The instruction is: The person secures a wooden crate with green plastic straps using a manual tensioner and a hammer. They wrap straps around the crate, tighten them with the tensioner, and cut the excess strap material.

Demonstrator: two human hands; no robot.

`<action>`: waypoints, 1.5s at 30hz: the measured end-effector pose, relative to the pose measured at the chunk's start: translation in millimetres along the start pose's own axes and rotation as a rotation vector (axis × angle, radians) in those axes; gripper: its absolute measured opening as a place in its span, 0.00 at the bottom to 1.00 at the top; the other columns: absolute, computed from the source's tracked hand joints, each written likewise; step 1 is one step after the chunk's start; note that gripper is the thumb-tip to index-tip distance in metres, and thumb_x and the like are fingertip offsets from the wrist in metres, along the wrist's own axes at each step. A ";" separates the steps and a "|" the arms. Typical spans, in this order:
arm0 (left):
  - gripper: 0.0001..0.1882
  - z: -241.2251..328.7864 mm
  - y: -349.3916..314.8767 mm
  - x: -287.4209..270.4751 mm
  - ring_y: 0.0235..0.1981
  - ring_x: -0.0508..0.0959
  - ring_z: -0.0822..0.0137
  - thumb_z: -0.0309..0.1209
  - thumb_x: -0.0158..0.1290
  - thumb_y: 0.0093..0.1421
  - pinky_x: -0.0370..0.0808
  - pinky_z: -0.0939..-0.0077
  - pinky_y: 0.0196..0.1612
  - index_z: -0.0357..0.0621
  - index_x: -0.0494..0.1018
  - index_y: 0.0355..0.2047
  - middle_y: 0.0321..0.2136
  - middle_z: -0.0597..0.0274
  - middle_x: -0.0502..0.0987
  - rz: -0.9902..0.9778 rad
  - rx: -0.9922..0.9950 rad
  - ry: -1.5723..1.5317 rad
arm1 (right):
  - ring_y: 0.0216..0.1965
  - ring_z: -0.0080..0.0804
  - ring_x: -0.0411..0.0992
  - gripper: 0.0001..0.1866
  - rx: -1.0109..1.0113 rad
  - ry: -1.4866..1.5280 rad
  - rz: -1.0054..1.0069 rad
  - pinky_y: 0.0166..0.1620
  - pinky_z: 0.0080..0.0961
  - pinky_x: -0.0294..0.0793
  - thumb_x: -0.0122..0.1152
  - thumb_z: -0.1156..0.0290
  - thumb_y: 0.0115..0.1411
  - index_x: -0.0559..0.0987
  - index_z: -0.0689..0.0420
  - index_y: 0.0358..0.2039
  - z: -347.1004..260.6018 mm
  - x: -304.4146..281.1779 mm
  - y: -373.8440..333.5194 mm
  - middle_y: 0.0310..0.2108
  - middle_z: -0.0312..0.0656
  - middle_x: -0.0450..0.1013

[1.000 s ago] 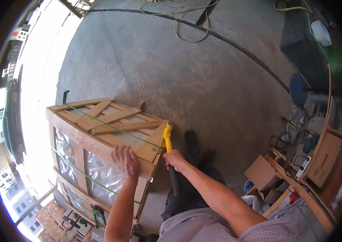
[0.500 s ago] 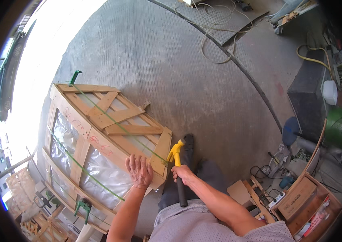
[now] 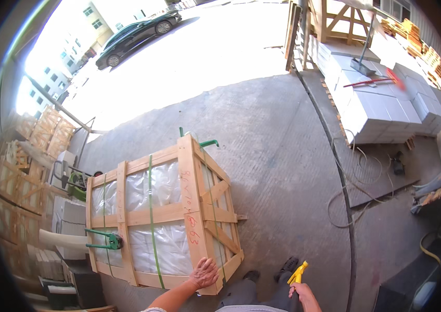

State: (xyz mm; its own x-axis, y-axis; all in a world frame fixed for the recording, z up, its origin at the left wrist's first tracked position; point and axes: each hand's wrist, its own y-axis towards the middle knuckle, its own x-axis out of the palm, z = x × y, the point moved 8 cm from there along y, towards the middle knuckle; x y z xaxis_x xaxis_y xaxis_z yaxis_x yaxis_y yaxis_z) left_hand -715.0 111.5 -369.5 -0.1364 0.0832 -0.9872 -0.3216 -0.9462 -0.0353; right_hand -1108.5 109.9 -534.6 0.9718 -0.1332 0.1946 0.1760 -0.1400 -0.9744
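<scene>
A large wooden crate (image 3: 192, 208), wrapped inside with clear plastic film, stands on the floor before me, bound by green straps (image 3: 153, 221). My left hand (image 3: 205, 272) rests on its near corner post, fingers stretched out over the wood and holding nothing. To the right of the crate, my right hand (image 3: 300, 290) is closed around a claw hammer (image 3: 297, 271) with a yellow head, apart from the wood. A green strapping tool (image 3: 114, 241) sits at a strap on the crate's left side. Another green metal piece (image 3: 209, 143) projects from the crate's far top corner.
White boxes (image 3: 381, 112) are stacked at the back right, with a red-headed tool lying on top. A loose hose (image 3: 342, 208) coils across a dark floor groove. Other slatted crates (image 3: 17, 190) line the left side. Outside, a dark car (image 3: 137, 36) is parked in bright light.
My view has swung up toward the bright yard. The hammer has moved right, away from the crate's corner, still in my right hand. My left hand remains at the crate's near end.
</scene>
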 end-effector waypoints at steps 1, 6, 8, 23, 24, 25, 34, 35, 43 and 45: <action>0.18 -1.6 2.4 -5.9 0.54 0.63 0.56 0.41 0.52 0.52 0.56 0.57 0.59 0.42 0.72 0.37 0.44 0.55 0.69 0.018 0.015 0.019 | 0.12 0.32 0.66 0.05 -0.113 -0.218 0.009 0.15 0.31 0.71 0.51 0.79 0.55 0.70 0.67 0.25 -28.5 -3.4 -9.9 0.12 0.41 0.65; 0.17 27.2 23.6 -31.0 0.46 0.70 0.58 0.39 0.53 0.53 0.63 0.57 0.55 0.40 0.70 0.39 0.38 0.56 0.73 0.126 -0.351 0.107 | 0.11 0.30 0.66 0.13 -0.395 -0.845 -0.073 0.14 0.30 0.64 0.54 0.69 0.55 0.73 0.62 0.17 -132.6 52.5 -56.4 0.11 0.39 0.67; 0.17 49.5 71.6 -52.5 0.41 0.74 0.57 0.39 0.52 0.56 0.68 0.60 0.51 0.38 0.70 0.38 0.35 0.55 0.75 0.080 -0.652 -0.326 | 0.11 0.29 0.65 0.12 -0.463 -0.982 -0.165 0.15 0.30 0.64 0.54 0.69 0.54 0.73 0.62 0.17 -168.7 103.4 -75.0 0.11 0.39 0.67; 0.10 -135.0 180.4 -82.1 0.12 0.71 0.67 0.32 0.51 0.58 0.72 0.74 0.17 0.41 0.63 0.31 0.15 0.62 0.68 1.358 -1.503 -1.793 | 0.24 0.27 0.71 0.16 -0.245 -1.185 -0.606 0.28 0.23 0.72 0.57 0.60 0.58 0.74 0.59 0.39 -339.6 341.6 -186.1 0.24 0.39 0.73; 0.10 -149.7 172.4 -77.6 0.12 0.71 0.67 0.32 0.51 0.58 0.71 0.75 0.16 0.42 0.63 0.31 0.15 0.62 0.68 1.412 -1.540 -1.728 | 0.23 0.25 0.71 0.15 -0.281 -1.127 -0.498 0.27 0.23 0.72 0.57 0.61 0.58 0.75 0.60 0.38 -365.5 328.9 -168.4 0.24 0.39 0.73; 0.09 -164.2 168.4 -68.9 0.12 0.70 0.68 0.32 0.51 0.58 0.71 0.75 0.16 0.42 0.63 0.31 0.16 0.63 0.68 1.448 -1.577 -1.670 | 0.22 0.24 0.70 0.14 -0.323 -1.067 -0.379 0.27 0.23 0.72 0.56 0.62 0.58 0.75 0.60 0.37 -393.6 312.3 -144.0 0.24 0.38 0.73; 0.10 -187.0 105.2 -24.4 0.10 0.70 0.65 0.33 0.49 0.56 0.72 0.73 0.14 0.37 0.64 0.27 0.15 0.59 0.69 2.064 -2.037 -1.221 | 0.18 0.33 0.69 0.12 -0.245 -1.185 0.087 0.19 0.27 0.70 0.54 0.64 0.57 0.73 0.62 0.26 -528.4 150.6 -22.3 0.20 0.43 0.70; 0.12 -196.7 108.4 -24.4 0.10 0.70 0.64 0.34 0.48 0.57 0.72 0.72 0.14 0.36 0.64 0.27 0.15 0.58 0.69 2.100 -2.103 -1.181 | 0.18 0.33 0.69 0.12 -0.223 -1.188 0.100 0.19 0.28 0.70 0.54 0.64 0.57 0.73 0.62 0.26 -544.4 161.9 -15.5 0.20 0.43 0.70; 0.35 -221.9 129.9 -33.3 0.10 0.72 0.58 0.59 0.33 0.62 0.72 0.67 0.12 0.32 0.66 0.39 0.16 0.48 0.72 0.893 -2.611 -1.430 | 0.18 0.35 0.69 0.12 -0.195 -1.063 0.150 0.19 0.28 0.70 0.54 0.64 0.56 0.73 0.61 0.25 -726.0 216.1 45.4 0.19 0.44 0.69; 0.35 -227.5 137.8 -21.4 0.11 0.72 0.59 0.59 0.33 0.62 0.73 0.68 0.13 0.32 0.66 0.39 0.17 0.47 0.73 1.249 -2.474 -1.356 | 0.18 0.35 0.69 0.13 -0.232 -1.055 0.125 0.19 0.28 0.70 0.54 0.64 0.56 0.73 0.61 0.25 -777.0 232.4 67.0 0.19 0.44 0.69</action>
State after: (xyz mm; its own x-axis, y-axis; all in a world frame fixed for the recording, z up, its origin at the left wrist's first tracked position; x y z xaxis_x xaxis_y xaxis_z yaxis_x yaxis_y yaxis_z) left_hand -543.2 -91.9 -388.7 0.3116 -0.8591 -0.4060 0.4794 0.5111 -0.7135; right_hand -993.0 -692.8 -467.3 0.6452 0.7353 -0.2074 0.1398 -0.3805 -0.9142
